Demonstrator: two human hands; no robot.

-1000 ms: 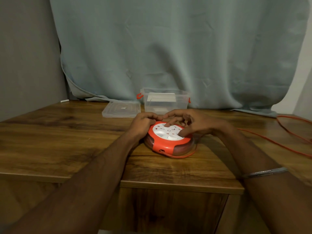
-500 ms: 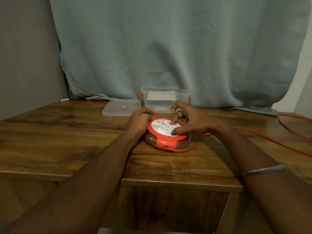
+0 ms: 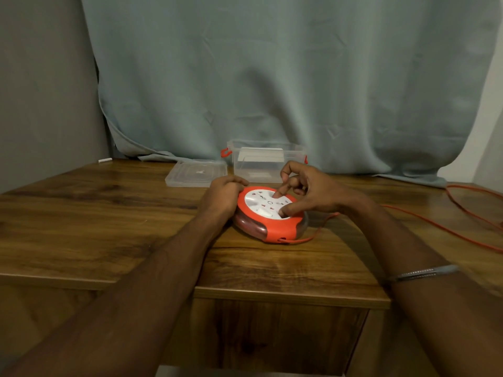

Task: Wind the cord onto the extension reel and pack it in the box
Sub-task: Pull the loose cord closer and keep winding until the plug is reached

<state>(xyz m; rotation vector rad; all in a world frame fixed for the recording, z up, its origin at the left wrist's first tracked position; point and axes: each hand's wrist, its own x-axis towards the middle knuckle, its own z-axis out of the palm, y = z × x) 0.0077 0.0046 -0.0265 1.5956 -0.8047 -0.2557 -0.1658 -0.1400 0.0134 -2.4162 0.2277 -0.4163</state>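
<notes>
Grained wooden bench (image 3: pixel 109 227), pale curtain behind: the round extension reel (image 3: pixel 268 227) was set mid-bench, its glossy red rim gripped by the left hand (image 3: pixel 221 195). Right hand (image 3: pixel 307 191) fingers (image 3: pixel 280 190) were curled, index tip and thumb hooked into the white dial. Hard, slick plastic, judged light and best held by the rim; limp orange cord (image 3: pixel 435 227) was trailed rightward. Beyond, the clear box (image 3: pixel 261 164) was left open.

One wide-angle camera, worn on the person's head, looked forward and down across the wooden table (image 3: pixel 81 213) — its near edge lay low in frame, close beneath the lens. The extension reel (image 3: pixel 268 225) sat near mid-frame, fairly close. The view faced a grey-blue curtain (image 3: pixel 272 77) behind the far edge, a wall (image 3: pixel 40 91) at left.
</notes>
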